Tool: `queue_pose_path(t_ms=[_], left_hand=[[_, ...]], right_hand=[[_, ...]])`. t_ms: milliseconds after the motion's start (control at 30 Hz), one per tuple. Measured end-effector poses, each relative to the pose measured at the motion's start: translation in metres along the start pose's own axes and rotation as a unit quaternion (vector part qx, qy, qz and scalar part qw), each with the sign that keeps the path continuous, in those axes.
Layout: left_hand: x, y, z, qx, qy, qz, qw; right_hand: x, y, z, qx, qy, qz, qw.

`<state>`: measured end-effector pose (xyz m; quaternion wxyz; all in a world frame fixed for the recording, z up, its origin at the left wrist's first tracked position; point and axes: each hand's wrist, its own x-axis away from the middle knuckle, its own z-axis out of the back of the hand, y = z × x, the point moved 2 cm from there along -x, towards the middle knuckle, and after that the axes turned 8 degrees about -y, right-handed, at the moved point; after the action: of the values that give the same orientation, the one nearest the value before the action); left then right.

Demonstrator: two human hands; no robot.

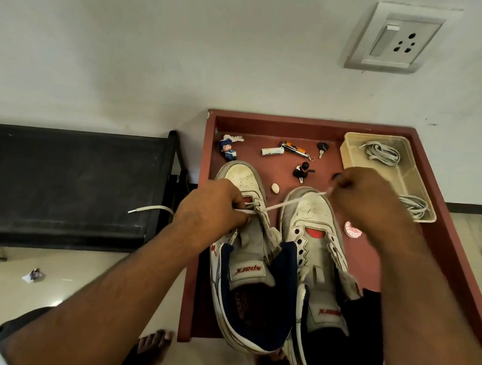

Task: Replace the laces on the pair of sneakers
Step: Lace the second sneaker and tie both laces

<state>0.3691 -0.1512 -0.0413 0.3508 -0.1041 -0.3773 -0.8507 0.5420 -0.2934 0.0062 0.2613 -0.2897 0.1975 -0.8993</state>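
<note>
Both your forearms reach forward and down over a reddish-brown table (pixel 451 240) set against a pale wall. Your left hand (pixel 210 206) sits over the lowest eyelets of the left sneaker (pixel 244 251), fingers curled and pinching a white lace (pixel 279 205) there. Your right hand (pixel 365 201) is raised above the right sneaker (pixel 316 249), fingers closed round the lace's other end, so the lace runs taut between your hands, rising from left to right. The lace's loose end trails past your left wrist. Both sneakers lie side by side on the table, long axes running away from you, toes toward the wall, heels nearest you. A clear tray (pixel 418 186) holding grey laces (pixel 382 154) sits at the table's far right corner.
</note>
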Motion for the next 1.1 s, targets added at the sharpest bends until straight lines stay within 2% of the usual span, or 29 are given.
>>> queue_pose_path(t_ms=[67, 133, 233, 333, 400, 467, 533, 600, 700, 800, 867, 1033, 1100], left_hand=[[0.001, 0.002, 0.0, -0.009, -0.005, 0.001, 1.0], [0.002, 0.005, 0.0, -0.024, -0.006, 0.002, 1.0], [0.003, 0.007, 0.0, -0.038, -0.006, 0.003, 0.999], [0.003, 0.007, 0.001, -0.043, -0.005, 0.002, 0.999], [0.002, 0.005, 0.001, -0.035, -0.012, 0.003, 0.999], [0.002, 0.004, 0.003, -0.029, -0.022, 0.004, 0.999], [0.001, 0.004, 0.004, -0.034, -0.027, 0.004, 0.999], [0.001, 0.005, 0.004, -0.041, -0.032, 0.004, 0.999], [0.001, 0.007, 0.005, -0.047, -0.029, 0.003, 0.998], [0.002, 0.007, 0.004, -0.062, -0.027, 0.005, 0.998], [0.002, 0.006, 0.005, -0.061, -0.026, 0.004, 0.998], [0.004, 0.007, 0.008, -0.042, -0.042, 0.005, 0.998], [0.005, 0.007, 0.008, -0.045, -0.04, 0.006, 0.998]], right_hand=[[0.008, 0.012, 0.026, 0.031, 0.026, -0.019, 0.999], [0.011, 0.009, 0.018, 0.077, -0.017, -0.01, 0.997], [0.012, -0.018, -0.03, 0.172, -0.085, 0.082, 0.978], [0.01, -0.037, -0.064, 0.228, -0.074, 0.137, 0.961], [0.002, -0.027, -0.051, 0.201, -0.075, 0.111, 0.97], [0.0, -0.005, -0.015, 0.175, -0.099, 0.044, 0.979], [0.01, 0.011, 0.024, 0.189, -0.114, -0.027, 0.975], [0.022, 0.013, 0.037, 0.214, -0.119, -0.042, 0.969], [0.018, -0.008, 0.003, 0.267, -0.059, 0.02, 0.962], [0.012, -0.036, -0.05, 0.246, -0.087, 0.12, 0.958], [0.01, -0.039, -0.057, 0.234, -0.095, 0.14, 0.957], [0.017, 0.0, 0.031, 0.213, -0.053, -0.001, 0.976], [0.024, 0.004, 0.041, 0.209, -0.054, -0.019, 0.976]])
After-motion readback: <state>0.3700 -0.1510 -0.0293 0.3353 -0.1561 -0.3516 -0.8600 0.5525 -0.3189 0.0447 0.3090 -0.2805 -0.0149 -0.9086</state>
